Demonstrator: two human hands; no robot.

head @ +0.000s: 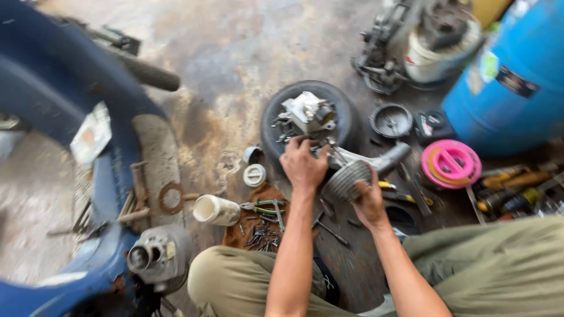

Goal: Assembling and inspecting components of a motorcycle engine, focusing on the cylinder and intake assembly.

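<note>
**Engine parts in hand over a stained workshop floor**

Where the person crouches on the mottled, oil-stained concrete floor (235, 53), both bare hands work at a metal engine assembly. The left hand (303, 163) is curled, fingers bent down over the top of the assembly at the edge of a black rubber tyre (276, 111); what exactly those fingers pinch cannot be told. The right hand (369, 202) is closed against the side of a ribbed, grey, finned cylinder (346, 181), rounded and dull in finish. A smooth cast metal arm (382, 159) runs up and right from that cylinder. Resting on the tyre lies a pale, blocky, angular cast part (308, 111).

Just left of the hands: a white round cap (254, 175), a white plastic cup (216, 209) lying on its side, and green-handled pliers (264, 205) on a brown cloth (247, 232) scattered with small dark screws. A rusty flat ring gasket (171, 198) lies further left, beside a blue motorbike body (53, 88).

To the right stand a pink round reel (451, 163), a black round cover (391, 120) and a blue plastic drum (511, 76). Olive trousers (235, 282) cover both knees.
</note>
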